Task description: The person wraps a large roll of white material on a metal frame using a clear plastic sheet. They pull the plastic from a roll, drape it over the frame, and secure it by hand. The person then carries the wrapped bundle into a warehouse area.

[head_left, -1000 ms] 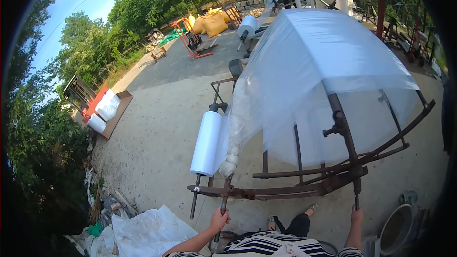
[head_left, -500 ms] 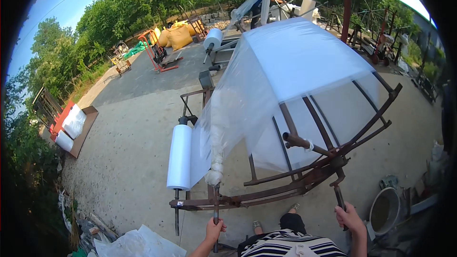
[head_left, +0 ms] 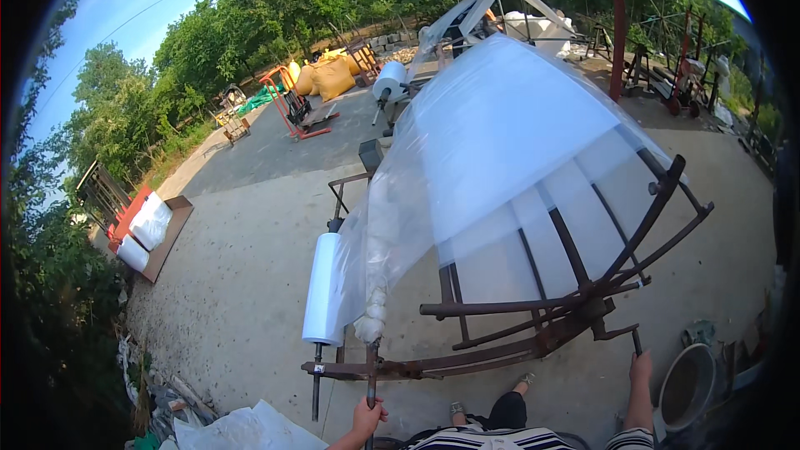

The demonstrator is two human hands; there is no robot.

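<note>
My left hand [head_left: 367,418] is closed around the bare lower end of a rusty metal rod [head_left: 372,379], whose upper part is wrapped in bunched clear plastic [head_left: 372,325]. At the right, my right hand [head_left: 640,368] grips the handle of a crank [head_left: 618,333] on a large rusty reel frame [head_left: 562,340]. Translucent plastic film [head_left: 508,142] lies stretched over the reel's bars and runs left, over the wrapped rod, to a white film roll [head_left: 323,287] on a spindle. The film hides much of the reel's far side.
A bucket [head_left: 688,387] stands by my right forearm. Crumpled white plastic sheeting [head_left: 242,429] lies at lower left. Farther off are a red pallet jack [head_left: 287,104], yellow sacks [head_left: 332,77], another film roll [head_left: 389,81] and a red post [head_left: 617,25].
The reel has turned, its bars now at a different angle under the film. My right hand has swung the crank handle outward to the right. The left hand still holds the rod.
</note>
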